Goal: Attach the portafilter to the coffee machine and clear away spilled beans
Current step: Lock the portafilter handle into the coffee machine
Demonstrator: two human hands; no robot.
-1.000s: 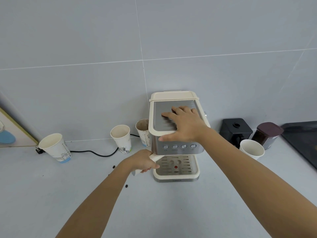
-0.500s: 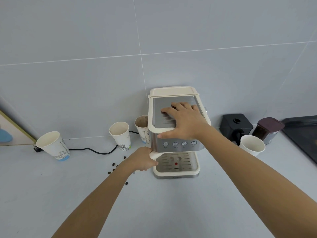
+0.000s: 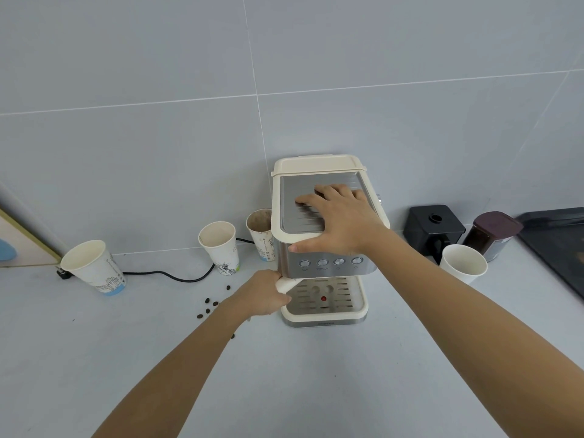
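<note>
Your left hand at center frame is wrapped around the cream portafilter handle, which pokes out from under the coffee machine; the basket end's hidden. A few spilled beans sit on the counter just left of that wrist. Further back, your right hand is spread flat on the machine's top, thumb on the front edge.

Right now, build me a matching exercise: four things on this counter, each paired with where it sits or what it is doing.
Things:
1. left hand
2. right hand
3. spilled beans
4. plain white cup

States:
A. flat on top of the coffee machine
B. scattered on the counter, left of the machine
C. closed around the cream portafilter handle
D. standing right of the machine, before the black box

Pairs: 1-C, 2-A, 3-B, 4-D
</note>
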